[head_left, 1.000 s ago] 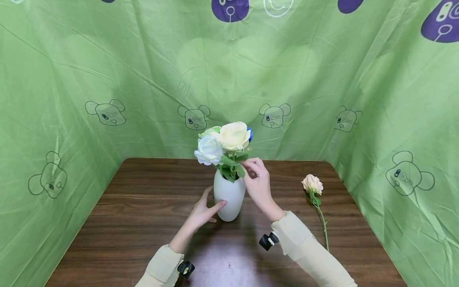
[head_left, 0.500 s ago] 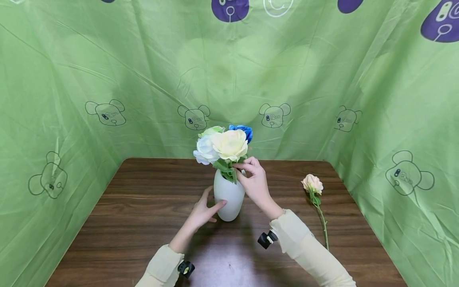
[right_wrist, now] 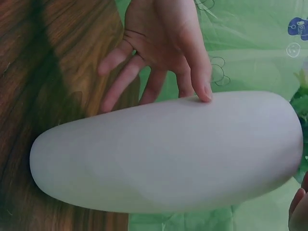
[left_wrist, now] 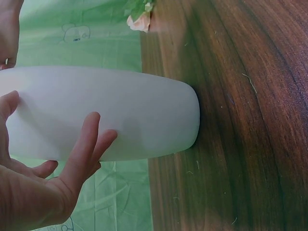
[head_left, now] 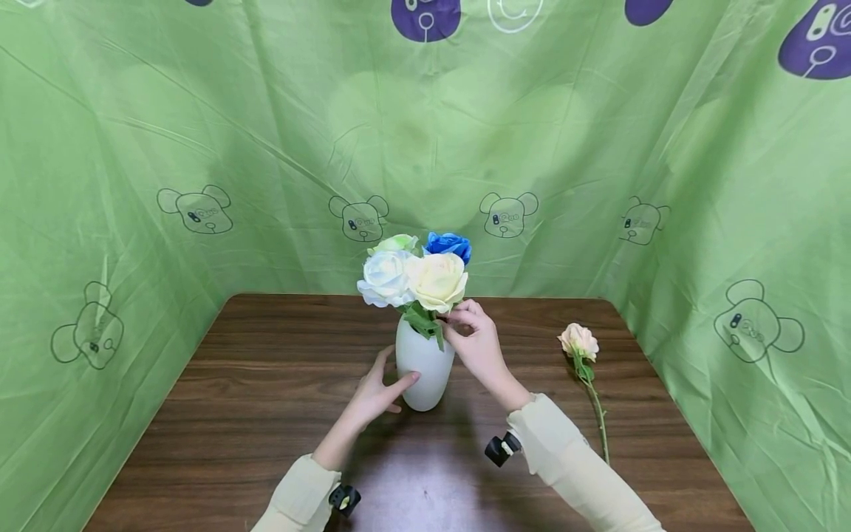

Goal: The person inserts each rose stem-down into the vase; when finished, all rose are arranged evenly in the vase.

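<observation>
A white vase (head_left: 425,369) stands upright on the wooden table. My left hand (head_left: 369,397) holds its left side, thumb on the front; in the right wrist view the fingers (right_wrist: 122,86) reach behind the vase. At the rim, my right hand (head_left: 480,346) pinches the stem of a cream rose (head_left: 439,282), just under the bloom and leaves; its fingertips are partly hidden. Around the cream rose in the vase are a pale blue-white rose (head_left: 384,279), a green-white flower (head_left: 396,243) and a blue rose (head_left: 449,244) behind.
A pink rose (head_left: 580,341) with a long stem lies on the table (head_left: 279,384), to the right of the right arm. Green cloth (head_left: 266,148) with bear drawings surrounds the table at the back and sides.
The cream rose has come down and forward, after a short shift left and back right. The blue rose behind shows more. My right hand moved with the stem; the left hand stayed put.
</observation>
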### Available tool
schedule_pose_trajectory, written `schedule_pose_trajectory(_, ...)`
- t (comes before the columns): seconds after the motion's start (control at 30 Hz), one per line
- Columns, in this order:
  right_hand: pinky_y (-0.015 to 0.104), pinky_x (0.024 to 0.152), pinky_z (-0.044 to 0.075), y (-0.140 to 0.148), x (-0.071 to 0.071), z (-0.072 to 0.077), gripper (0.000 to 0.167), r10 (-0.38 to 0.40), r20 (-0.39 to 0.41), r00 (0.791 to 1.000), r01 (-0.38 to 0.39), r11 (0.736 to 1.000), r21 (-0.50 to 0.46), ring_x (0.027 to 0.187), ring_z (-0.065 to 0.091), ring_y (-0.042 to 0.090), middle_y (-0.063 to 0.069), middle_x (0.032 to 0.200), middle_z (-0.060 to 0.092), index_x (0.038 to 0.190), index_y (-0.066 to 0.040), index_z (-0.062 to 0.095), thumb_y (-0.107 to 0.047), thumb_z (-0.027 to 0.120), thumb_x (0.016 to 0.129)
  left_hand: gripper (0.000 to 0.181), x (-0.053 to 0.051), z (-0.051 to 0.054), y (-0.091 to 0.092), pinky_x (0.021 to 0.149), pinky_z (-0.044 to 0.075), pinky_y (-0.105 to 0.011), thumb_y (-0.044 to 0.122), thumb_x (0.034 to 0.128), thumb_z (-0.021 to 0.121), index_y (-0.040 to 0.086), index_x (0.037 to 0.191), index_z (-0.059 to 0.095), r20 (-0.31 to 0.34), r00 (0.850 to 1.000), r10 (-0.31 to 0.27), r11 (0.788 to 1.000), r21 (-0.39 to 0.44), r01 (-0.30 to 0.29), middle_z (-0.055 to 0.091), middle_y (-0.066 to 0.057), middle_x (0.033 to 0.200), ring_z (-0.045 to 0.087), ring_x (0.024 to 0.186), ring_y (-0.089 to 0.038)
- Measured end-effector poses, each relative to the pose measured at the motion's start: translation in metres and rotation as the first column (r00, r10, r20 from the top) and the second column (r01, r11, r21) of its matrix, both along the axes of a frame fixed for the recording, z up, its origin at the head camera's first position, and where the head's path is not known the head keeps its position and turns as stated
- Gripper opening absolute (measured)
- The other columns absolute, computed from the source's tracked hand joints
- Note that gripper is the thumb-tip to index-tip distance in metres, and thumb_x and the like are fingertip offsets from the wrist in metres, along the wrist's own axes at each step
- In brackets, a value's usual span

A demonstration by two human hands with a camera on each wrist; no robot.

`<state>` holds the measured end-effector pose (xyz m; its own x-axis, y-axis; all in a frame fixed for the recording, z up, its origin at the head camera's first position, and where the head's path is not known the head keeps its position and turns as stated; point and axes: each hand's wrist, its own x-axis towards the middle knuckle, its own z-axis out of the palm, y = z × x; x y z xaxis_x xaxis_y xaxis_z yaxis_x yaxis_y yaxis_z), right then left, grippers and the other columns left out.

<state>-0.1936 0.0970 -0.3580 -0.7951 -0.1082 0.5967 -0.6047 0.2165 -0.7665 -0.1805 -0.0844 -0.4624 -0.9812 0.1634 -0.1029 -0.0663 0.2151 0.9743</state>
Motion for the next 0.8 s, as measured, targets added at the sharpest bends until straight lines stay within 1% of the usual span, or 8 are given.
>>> schedule_pose_trajectory(0.13,0.021,0.058,0.044,0.01,-0.003,-0.001,0.012,0.015,0.039,0.999,-0.012,0.996,-0.083,0.07,0.05,0.017,0.02,0.081,0.052,0.086,0.01,0.064,0.009,0.064,0.075,0.078,0.0,0.0,0.0,0.048,0.053,-0.036,0.044,0.0762,0.065,0.021,0.137,0.023,-0.002,1.0,-0.001,1.0,-0.003,0.001,0.034,-0.026,0.127,0.061,0.068,-0.032)
schedule_pose_trajectory(0.23,0.018,0.057,0.043,0.02,-0.006,-0.001,0.015,0.011,0.043,0.999,-0.005,0.991,-0.131,0.069,0.049,0.011,0.02,0.083,0.051,0.09,0.011,0.063,0.006,0.064,0.076,0.078,0.0,0.0,0.0,0.05,0.053,-0.038,0.044,0.0762,0.065,0.02,0.137,0.022,-0.003,1.0,-0.003,1.0,-0.005,0.003,0.031,-0.027,0.129,0.061,0.064,-0.028)
schedule_pose_trajectory(0.33,0.018,0.057,0.042,0.033,-0.01,-0.001,0.017,-0.019,0.021,1.0,0.022,0.988,-0.156,0.068,0.049,0.012,0.02,0.084,0.052,0.092,0.012,0.062,0.006,0.064,0.077,0.078,0.001,0.0,-0.001,0.049,0.053,-0.037,0.044,0.0762,0.065,0.02,0.137,0.022,-0.005,1.0,-0.002,1.0,-0.009,0.002,0.028,-0.027,0.131,0.061,0.061,-0.027)
schedule_pose_trajectory(0.47,0.018,0.055,0.04,0.053,-0.015,-0.003,0.017,-0.089,0.007,0.996,0.089,0.983,-0.159,0.066,0.047,0.012,0.021,0.084,0.053,0.091,0.013,0.061,0.007,0.064,0.076,0.078,0.001,0.0,-0.001,0.048,0.053,-0.037,0.044,0.0763,0.065,0.02,0.137,0.023,-0.008,1.0,0.0,1.0,-0.012,0.0,0.028,-0.028,0.131,0.06,0.06,-0.026)
schedule_pose_trajectory(0.57,0.017,0.054,0.039,0.07,-0.023,-0.015,0.016,-0.147,0.023,0.989,0.149,0.977,-0.155,0.066,0.047,0.012,0.019,0.085,0.056,0.091,0.011,0.063,0.004,0.065,0.077,0.077,0.0,0.0,0.0,0.049,0.053,-0.038,0.044,0.0765,0.065,0.021,0.137,0.023,-0.009,1.0,-0.003,1.0,-0.01,0.003,0.027,-0.029,0.131,0.06,0.058,-0.026)
schedule_pose_trajectory(0.67,0.018,0.054,0.039,0.089,-0.032,-0.03,0.017,-0.213,0.064,0.975,0.22,0.965,-0.142,0.067,0.048,0.015,0.016,0.086,0.057,0.092,0.005,0.065,-0.004,0.066,0.078,0.077,0.0,0.0,0.0,0.05,0.053,-0.039,0.044,0.0766,0.065,0.021,0.137,0.022,-0.006,1.0,-0.003,1.0,-0.01,0.003,0.025,-0.029,0.133,0.06,0.056,-0.026)
schedule_pose_trajectory(0.77,0.02,0.056,0.037,0.107,-0.037,-0.047,0.019,-0.246,0.112,0.963,0.262,0.953,-0.153,0.071,0.048,0.017,0.012,0.086,0.057,0.093,-0.003,0.068,-0.015,0.068,0.079,0.077,0.0,0.0,0.0,0.05,0.053,-0.039,0.044,0.0767,0.065,0.021,0.137,0.022,-0.006,1.0,-0.003,1.0,-0.011,0.003,0.025,-0.028,0.133,0.06,0.058,-0.026)
schedule_pose_trajectory(0.8,0.02,0.058,0.038,0.121,-0.052,-0.072,0.02,-0.215,0.122,0.969,0.235,0.954,-0.184,0.072,0.048,0.015,0.008,0.087,0.058,0.094,-0.006,0.068,-0.018,0.068,0.079,0.077,0.0,0.0,0.0,0.05,0.053,-0.039,0.044,0.0766,0.065,0.021,0.137,0.022,-0.005,1.0,-0.003,1.0,-0.01,0.003,0.025,-0.028,0.133,0.06,0.058,-0.026)
